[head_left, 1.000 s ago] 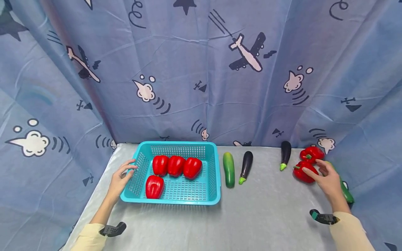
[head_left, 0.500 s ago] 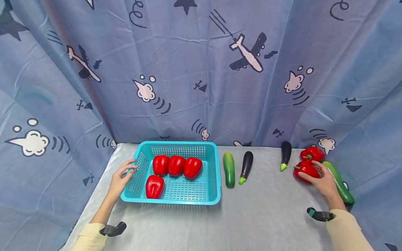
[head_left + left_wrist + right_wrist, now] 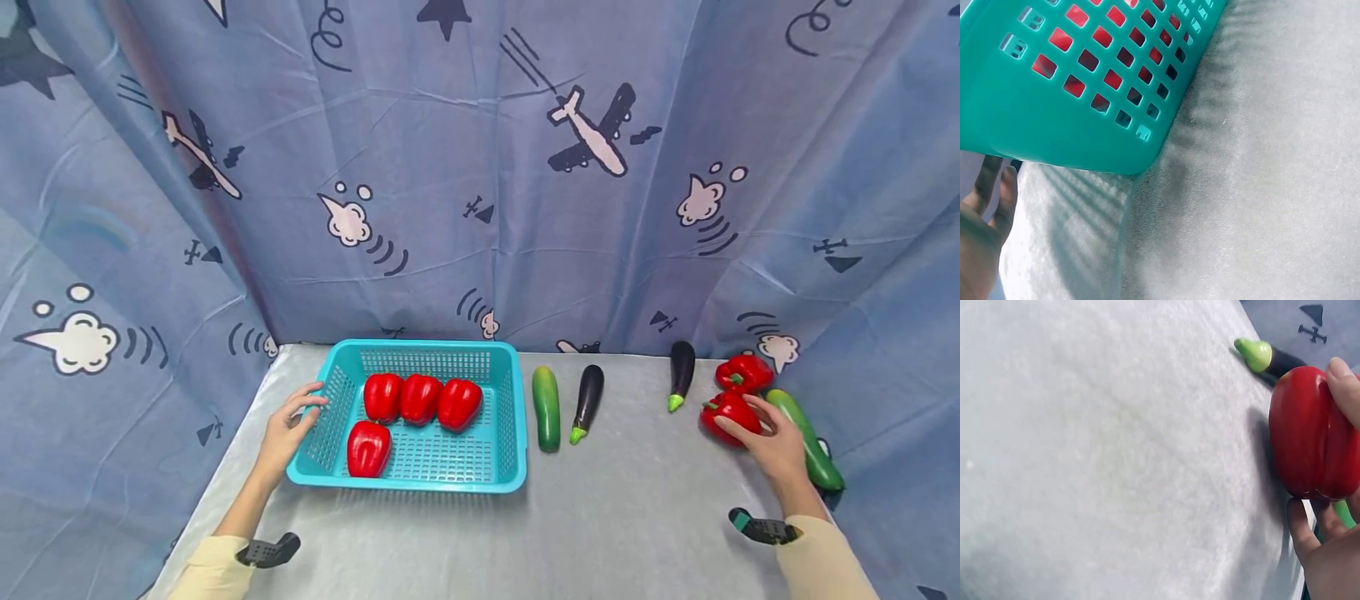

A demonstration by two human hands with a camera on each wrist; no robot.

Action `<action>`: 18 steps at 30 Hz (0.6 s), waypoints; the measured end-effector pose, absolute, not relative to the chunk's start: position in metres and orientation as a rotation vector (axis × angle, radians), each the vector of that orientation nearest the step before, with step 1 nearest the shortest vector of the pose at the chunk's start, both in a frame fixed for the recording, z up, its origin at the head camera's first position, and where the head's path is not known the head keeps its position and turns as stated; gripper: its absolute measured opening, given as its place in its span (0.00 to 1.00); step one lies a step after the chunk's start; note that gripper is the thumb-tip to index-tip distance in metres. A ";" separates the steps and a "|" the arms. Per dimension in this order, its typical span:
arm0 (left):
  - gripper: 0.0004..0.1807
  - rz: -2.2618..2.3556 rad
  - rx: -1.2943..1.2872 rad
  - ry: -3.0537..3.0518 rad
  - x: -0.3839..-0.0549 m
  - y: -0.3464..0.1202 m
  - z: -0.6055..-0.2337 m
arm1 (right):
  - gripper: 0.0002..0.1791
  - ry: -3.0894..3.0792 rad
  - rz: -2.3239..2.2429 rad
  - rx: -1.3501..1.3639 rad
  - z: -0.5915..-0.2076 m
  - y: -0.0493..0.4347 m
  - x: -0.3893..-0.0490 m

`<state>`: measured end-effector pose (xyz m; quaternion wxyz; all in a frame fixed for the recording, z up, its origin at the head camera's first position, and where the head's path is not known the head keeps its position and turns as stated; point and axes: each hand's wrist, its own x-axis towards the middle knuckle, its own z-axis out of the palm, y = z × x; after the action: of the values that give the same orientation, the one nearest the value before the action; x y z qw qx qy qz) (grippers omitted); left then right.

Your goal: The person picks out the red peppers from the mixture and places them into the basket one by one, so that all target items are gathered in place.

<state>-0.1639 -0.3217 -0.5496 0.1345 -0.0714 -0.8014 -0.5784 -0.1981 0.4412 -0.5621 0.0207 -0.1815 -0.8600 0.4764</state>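
My right hand (image 3: 780, 450) holds a red bell pepper (image 3: 727, 417) at the right of the table. In the right wrist view the thumb lies over the red bell pepper (image 3: 1310, 437) and several fingers (image 3: 1302, 540) are at its far end. Just behind it sits a second red bell pepper (image 3: 753, 372). My left hand (image 3: 282, 429) rests at the left rim of a blue plastic basket (image 3: 405, 482), its fingers loosely extended. Several red bell peppers (image 3: 369, 450) lie in the basket. In the left wrist view the fingertips meet the lower edge of the basket (image 3: 1054, 137).
A cucumber (image 3: 547, 412) and an eggplant (image 3: 589, 396) lie right of the basket. Another eggplant (image 3: 682, 368) is left of the peppers, and a second cucumber (image 3: 813, 450) lies beyond my right hand by the table's right edge. A patterned curtain (image 3: 420, 208) stands behind the table.
My right hand has shifted left and closed round the nearer red bell pepper, uncovering more of the right cucumber. The left hand and the basket stay where they were.
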 end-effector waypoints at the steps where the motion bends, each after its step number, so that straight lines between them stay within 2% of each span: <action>1: 0.11 -1.671 -0.210 -2.324 -0.164 -0.322 -0.550 | 0.50 -2.655 1.485 -0.566 -0.562 0.439 -0.198; 14: 0.10 -1.677 -0.230 -2.301 -0.164 -0.321 -0.551 | 0.50 -2.562 1.651 -0.571 -0.539 0.413 -0.190; 18: 0.11 -1.678 -0.228 -2.305 -0.164 -0.321 -0.549 | 0.47 -2.497 1.787 -0.570 -0.530 0.403 -0.183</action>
<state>-0.1640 -0.3215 -0.5495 0.1404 -0.0791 -0.7979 -0.5808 -0.1831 0.4035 -0.5301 0.0091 -0.1824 -0.7995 0.5722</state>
